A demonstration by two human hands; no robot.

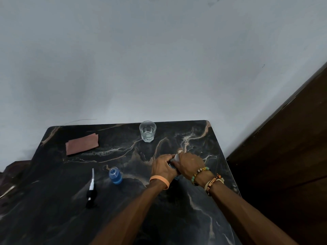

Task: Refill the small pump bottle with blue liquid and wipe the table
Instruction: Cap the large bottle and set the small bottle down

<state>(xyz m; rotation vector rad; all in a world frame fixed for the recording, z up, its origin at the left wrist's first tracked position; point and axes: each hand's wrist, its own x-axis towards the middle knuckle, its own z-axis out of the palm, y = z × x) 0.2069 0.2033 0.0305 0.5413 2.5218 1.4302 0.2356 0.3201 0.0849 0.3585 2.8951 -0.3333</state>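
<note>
Gripping one container (172, 166) with both hands near the right edge of the table (123, 151). The left hand (163, 167) wraps the body and the right hand (191, 165) curls over its pale cap (177, 157). Most of it is hidden, so I can't confirm contents. My read is that the left steadies it while the right turns the cap; whether on or off I can't tell.

- small pump bottle (115, 175): upright, neck open, blue liquid inside. It stands left of the hands, clearly apart, with neither touching it.
- pump head (91, 190): lies on its side just left of the bottle, dip tube pointing at the far edge. Probably left off to keep the neck free for pouring.
- cloth (82, 144): folded by the far left corner, likely parked dry for the wipe.
- glass (147, 131): at the far edge, with clear liquid in it.
</note>
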